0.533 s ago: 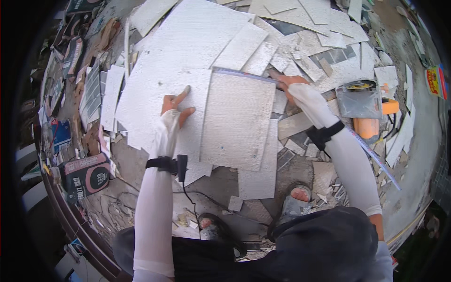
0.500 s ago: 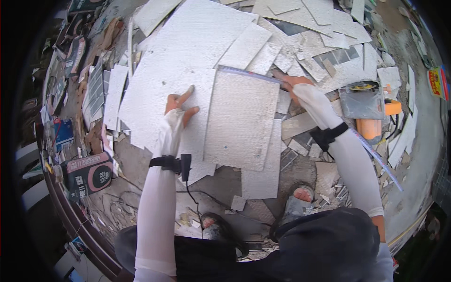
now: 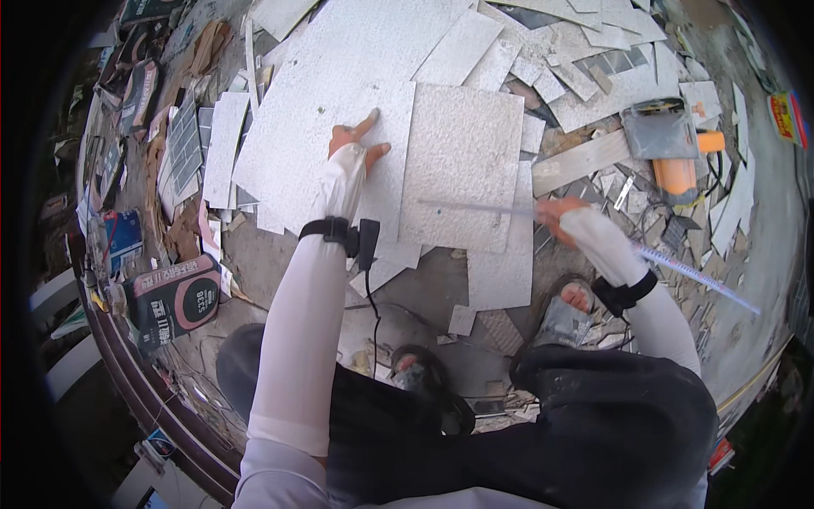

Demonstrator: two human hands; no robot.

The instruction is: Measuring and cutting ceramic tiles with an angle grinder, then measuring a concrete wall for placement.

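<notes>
My left hand (image 3: 354, 140) lies on a large white textured tile (image 3: 339, 64), index finger and thumb spread apart, holding nothing. To its right, a smaller off-white tile (image 3: 462, 161) with a rough surface overlaps other tile pieces. My right hand (image 3: 564, 216) is closed around a long thin ruler (image 3: 699, 278). One end of the ruler reaches left over the smaller tile, its edges smeared by motion; the other passes by my right forearm to the lower right. Whether it touches the tile I cannot tell.
An orange power tool (image 3: 676, 174) with a guard rests at the right. Broken tile offcuts (image 3: 585, 64) pile up at the far side. A dark printed bag (image 3: 174, 299) stands at the left. A black cable (image 3: 370, 314) hangs from my left wrist strap.
My right hand has brought the ruler nearer, from the smaller tile's far edge to across its middle. The whole view has shifted slightly. My left hand stays spread on the large tile.
</notes>
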